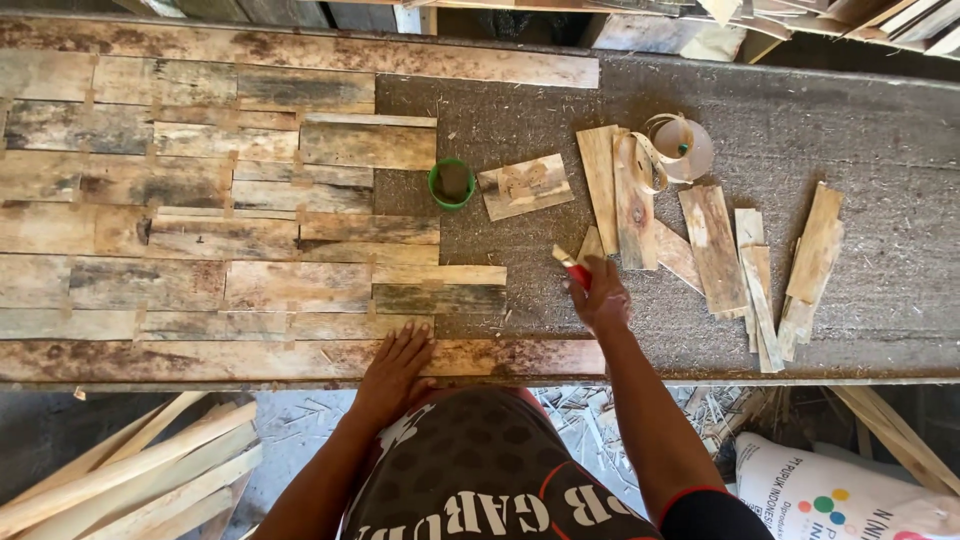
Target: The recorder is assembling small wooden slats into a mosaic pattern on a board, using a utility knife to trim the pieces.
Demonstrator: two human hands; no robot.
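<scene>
My left hand lies flat, fingers spread, on the near edge of a patchwork panel of weathered wood strips laid on a workbench. My right hand is closed around a small red-handled tool with a pale tip, held over the bare bench just right of the panel. A small green cup stands at the panel's right edge. Beside it lies a small flat wood piece. Further right are several loose short wood slats.
A roll of pale veneer strip curls behind the slats. The grey bench top is dusted with sawdust. Below the bench, long wood strips lean at the left and a white printed sack lies at the right.
</scene>
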